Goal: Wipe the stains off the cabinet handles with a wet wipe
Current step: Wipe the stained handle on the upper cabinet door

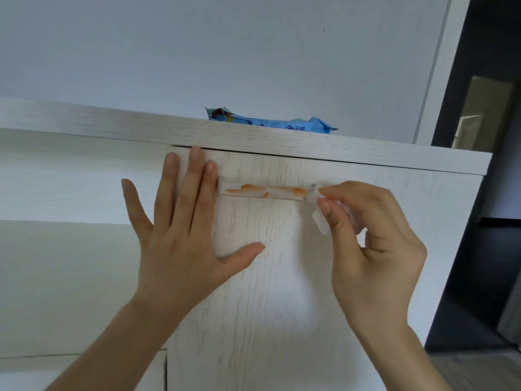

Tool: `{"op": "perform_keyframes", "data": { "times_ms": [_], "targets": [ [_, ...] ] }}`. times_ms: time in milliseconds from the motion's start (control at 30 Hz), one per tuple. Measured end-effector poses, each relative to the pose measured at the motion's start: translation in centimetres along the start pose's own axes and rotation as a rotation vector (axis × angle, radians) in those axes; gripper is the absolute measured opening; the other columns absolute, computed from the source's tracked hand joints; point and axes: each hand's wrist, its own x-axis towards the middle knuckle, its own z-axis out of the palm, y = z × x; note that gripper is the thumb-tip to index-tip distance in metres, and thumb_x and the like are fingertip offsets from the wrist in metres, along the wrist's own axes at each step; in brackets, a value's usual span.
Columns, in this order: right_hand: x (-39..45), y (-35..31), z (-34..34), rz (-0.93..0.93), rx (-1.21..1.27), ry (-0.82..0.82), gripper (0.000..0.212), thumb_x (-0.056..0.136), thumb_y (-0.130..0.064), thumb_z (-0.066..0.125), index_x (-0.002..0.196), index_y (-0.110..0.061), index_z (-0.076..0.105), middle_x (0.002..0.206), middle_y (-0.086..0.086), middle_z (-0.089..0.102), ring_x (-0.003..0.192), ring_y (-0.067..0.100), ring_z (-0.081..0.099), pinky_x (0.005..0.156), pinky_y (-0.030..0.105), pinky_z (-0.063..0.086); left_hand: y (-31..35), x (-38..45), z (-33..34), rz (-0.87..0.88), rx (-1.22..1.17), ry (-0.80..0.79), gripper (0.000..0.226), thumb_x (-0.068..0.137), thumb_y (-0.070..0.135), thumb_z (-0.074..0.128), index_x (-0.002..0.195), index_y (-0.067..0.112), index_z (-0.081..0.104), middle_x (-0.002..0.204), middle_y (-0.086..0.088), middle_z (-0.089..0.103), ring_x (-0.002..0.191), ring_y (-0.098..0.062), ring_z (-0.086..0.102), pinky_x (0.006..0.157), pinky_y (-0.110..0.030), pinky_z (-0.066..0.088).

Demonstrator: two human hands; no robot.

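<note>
Left hand (180, 230) is lying flat on the cabinet door (267, 292), fingers spread wide, just left of the handle (265, 191). Orange stains are covering the handle. Right hand (375, 238) is pinching a folded wet wipe (320, 221) against the handle's right end. Wipe pack (270, 122) is sitting on the cabinet top.
</note>
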Motion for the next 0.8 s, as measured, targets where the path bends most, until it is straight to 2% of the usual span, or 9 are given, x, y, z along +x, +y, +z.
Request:
{"op": "perform_keyframes", "data": {
  "times_ms": [100,200,267,400,633,800],
  "targets": [
    [0.49,0.1,0.2,0.096,0.096,-0.007,0.015,0.085,-0.007,0.064,0.096,-0.017,0.067,0.095,0.003,0.065,0.09,-0.004,0.056,0.078,0.007,0.042,0.01,0.07,0.09,0.0,-0.028,0.002,0.099,0.083,0.076,0.043,0.145,0.0,0.025,0.152,-0.014,0.02,0.142,-0.035,0.019,0.109,-0.065,0.007],
    [0.58,-0.21,0.54,0.195,0.192,-0.015,0.016,0.085,-0.012,0.062,0.095,-0.025,0.066,0.096,-0.005,0.066,0.094,-0.004,0.059,0.082,0.006,0.042,0.04,0.11,0.08,0.001,-0.037,-0.006,0.099,0.083,0.076,0.043,0.144,0.0,0.026,0.152,-0.016,0.022,0.142,-0.035,0.02,0.109,-0.065,0.008],
    [0.34,-0.39,0.5,0.153,0.12,-0.016,0.017,0.086,-0.01,0.063,0.096,-0.023,0.066,0.092,-0.004,0.065,0.089,-0.006,0.057,0.078,0.004,0.041,0.02,0.1,0.04,0.003,-0.033,-0.007,0.099,0.083,0.076,0.042,0.144,-0.001,0.027,0.151,-0.017,0.023,0.141,-0.036,0.02,0.109,-0.065,0.008],
    [0.09,-0.56,0.31,-0.017,-0.104,0.001,0.015,0.086,-0.006,0.062,0.098,-0.009,0.07,0.088,0.002,0.06,0.079,-0.001,0.051,0.071,0.004,0.041,0.01,0.06,0.04,0.004,-0.035,-0.004,0.098,0.083,0.076,0.042,0.144,-0.001,0.027,0.151,-0.017,0.024,0.141,-0.036,0.02,0.11,-0.064,0.008],
    [-0.09,-0.71,0.74,-0.035,-0.108,0.078,0.02,0.082,-0.004,0.068,0.099,-0.014,0.069,0.089,0.001,0.053,0.075,0.002,0.048,0.066,0.009,0.042,0.02,0.01,0.15,0.003,-0.037,0.002,0.098,0.083,0.076,0.043,0.144,0.0,0.028,0.151,-0.016,0.025,0.142,-0.034,0.02,0.11,-0.064,0.008],
    [-0.36,-0.79,0.12,0.054,-0.031,0.14,0.018,0.083,-0.005,0.068,0.096,-0.018,0.066,0.087,0.005,0.064,0.075,0.002,0.055,0.07,0.008,0.042,-0.08,-0.08,0.15,0.007,-0.035,0.004,0.099,0.083,0.076,0.044,0.144,0.0,0.027,0.151,-0.016,0.025,0.141,-0.035,0.021,0.11,-0.064,0.008]
  ]
}}
